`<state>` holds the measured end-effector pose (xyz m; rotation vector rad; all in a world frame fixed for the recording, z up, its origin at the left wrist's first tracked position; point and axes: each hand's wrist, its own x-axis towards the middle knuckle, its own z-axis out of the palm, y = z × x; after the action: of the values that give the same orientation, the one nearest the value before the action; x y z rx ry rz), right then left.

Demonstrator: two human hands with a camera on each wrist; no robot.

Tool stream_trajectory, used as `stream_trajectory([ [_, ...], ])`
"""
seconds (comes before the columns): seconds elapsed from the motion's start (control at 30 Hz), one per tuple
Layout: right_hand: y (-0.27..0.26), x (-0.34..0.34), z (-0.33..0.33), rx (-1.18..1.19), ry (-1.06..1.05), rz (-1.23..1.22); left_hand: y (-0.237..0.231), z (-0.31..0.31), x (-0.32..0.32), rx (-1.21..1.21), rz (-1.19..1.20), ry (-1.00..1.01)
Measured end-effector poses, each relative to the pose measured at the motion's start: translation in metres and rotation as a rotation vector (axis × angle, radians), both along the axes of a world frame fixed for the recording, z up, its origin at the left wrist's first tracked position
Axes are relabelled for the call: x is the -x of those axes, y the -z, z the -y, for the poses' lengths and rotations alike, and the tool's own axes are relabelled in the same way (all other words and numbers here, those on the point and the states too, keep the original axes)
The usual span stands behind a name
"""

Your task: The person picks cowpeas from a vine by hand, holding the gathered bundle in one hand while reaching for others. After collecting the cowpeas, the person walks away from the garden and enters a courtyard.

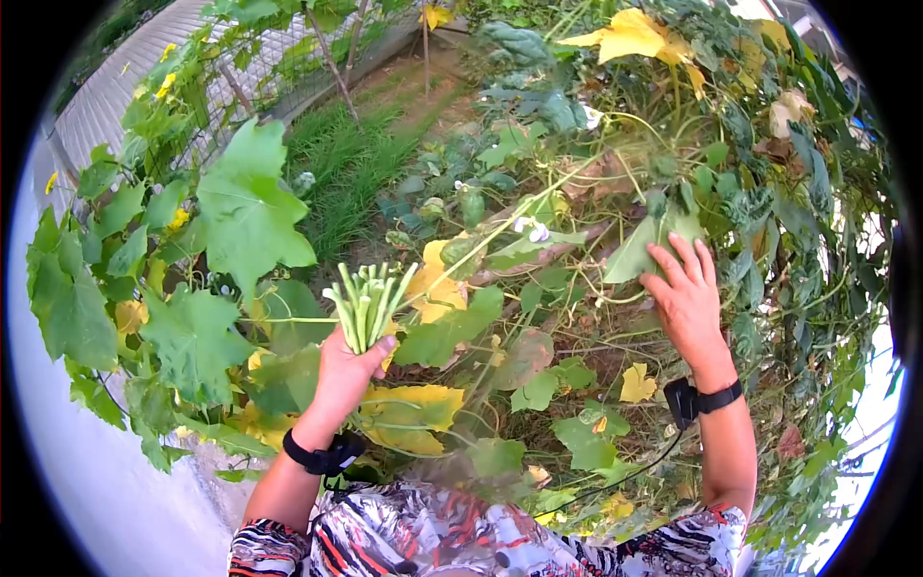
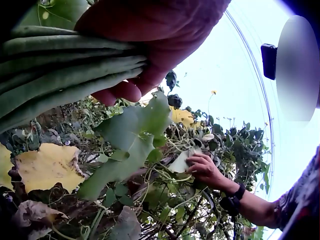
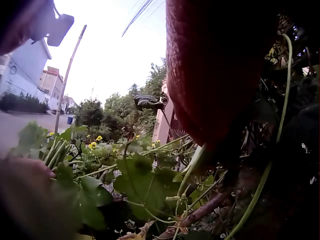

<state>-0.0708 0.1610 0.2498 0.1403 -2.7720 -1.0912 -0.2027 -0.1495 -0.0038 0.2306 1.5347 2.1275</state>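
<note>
A bunch of long green beans [image 1: 365,306] stands up out of my left hand [image 1: 343,370], which grips it around the lower ends. In the left wrist view the bean pods [image 2: 65,75] lie side by side under the curled fingers. Farther right, my right hand [image 1: 690,303] rests its spread, fairly straight fingers on the edge of a large pale green leaf [image 1: 632,252]. The left wrist view shows this right hand [image 2: 207,171] from the side, fingertips at the leaf. In the right wrist view the hand is dark and hides much of what lies behind it.
Vines and stems fill the ground ahead, with small white-purple flowers [image 1: 534,229] between the hands. Broad green leaves [image 1: 252,207] crowd the left, and a yellow leaf [image 1: 413,412] hangs below the left hand. A wire fence [image 1: 216,125] and grass [image 1: 341,159] lie farther back.
</note>
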Motion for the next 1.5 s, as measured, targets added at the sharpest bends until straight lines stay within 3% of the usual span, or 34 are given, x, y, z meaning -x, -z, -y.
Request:
stream_trajectory([
  [0.2,0.014,0.019,0.028,0.014,-0.098,-0.007,-0.005,0.002,-0.013,0.023,-0.073,-0.044],
  [0.3,0.026,0.042,0.054,0.152,-0.217,-0.062,-0.013,0.004,-0.019,0.023,-0.021,-0.032],
  [0.37,0.037,0.061,0.075,0.216,-0.263,-0.070,-0.008,0.003,-0.022,0.026,-0.159,-0.062],
  [0.47,0.056,0.092,0.092,0.326,-0.229,0.063,-0.002,0.008,-0.024,0.082,-0.281,-0.039],
  [0.6,0.087,0.118,0.090,0.235,-0.155,0.162,0.001,0.012,-0.026,0.117,-0.290,0.011],
  [1.0,0.100,0.089,0.087,0.258,-0.030,0.223,0.014,0.007,-0.021,0.163,-0.365,0.101],
  [1.1,0.101,0.094,0.088,0.246,-0.025,0.223,0.015,0.005,-0.021,0.060,-0.161,0.069],
  [1.33,0.105,0.095,0.094,0.185,-0.007,0.184,0.015,0.003,-0.016,0.136,-0.222,0.021],
  [1.47,0.103,0.068,0.119,0.385,-0.094,0.177,0.010,0.001,-0.012,0.064,-0.042,-0.009],
  [1.5,0.108,0.053,0.126,0.554,-0.122,0.243,0.011,0.001,-0.009,0.053,-0.037,-0.014],
])
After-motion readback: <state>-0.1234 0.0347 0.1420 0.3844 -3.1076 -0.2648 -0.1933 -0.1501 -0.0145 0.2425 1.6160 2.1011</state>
